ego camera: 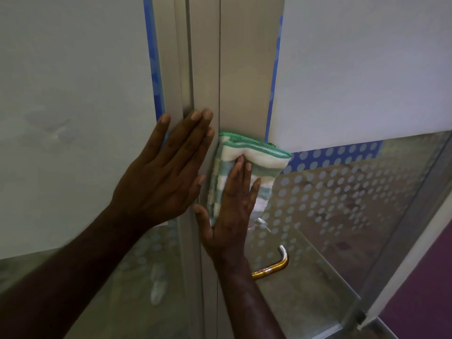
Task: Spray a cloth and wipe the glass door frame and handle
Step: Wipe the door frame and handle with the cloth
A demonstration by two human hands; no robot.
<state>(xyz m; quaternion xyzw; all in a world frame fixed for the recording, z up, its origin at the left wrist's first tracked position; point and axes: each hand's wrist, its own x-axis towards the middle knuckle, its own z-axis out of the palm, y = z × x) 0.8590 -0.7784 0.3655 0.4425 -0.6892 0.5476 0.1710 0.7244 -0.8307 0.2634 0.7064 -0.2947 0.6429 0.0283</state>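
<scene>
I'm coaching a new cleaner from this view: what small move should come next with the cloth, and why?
Probably slide the right hand and the cloth straight down the door frame toward the handle. The cloth lies flat on the frame above the handle, which is untouched, while the left hand braces flat beside it.

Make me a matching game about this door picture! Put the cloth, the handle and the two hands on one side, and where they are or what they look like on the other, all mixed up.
Things:
1. cloth
2. handle
3. left hand
4. right hand

Descriptions:
A. shiny bent metal, below the hands
B. flat and bare on the frame
C. green and white stripes
D. pressing the cloth against the frame

Pairs: 1-C, 2-A, 3-B, 4-D
</scene>
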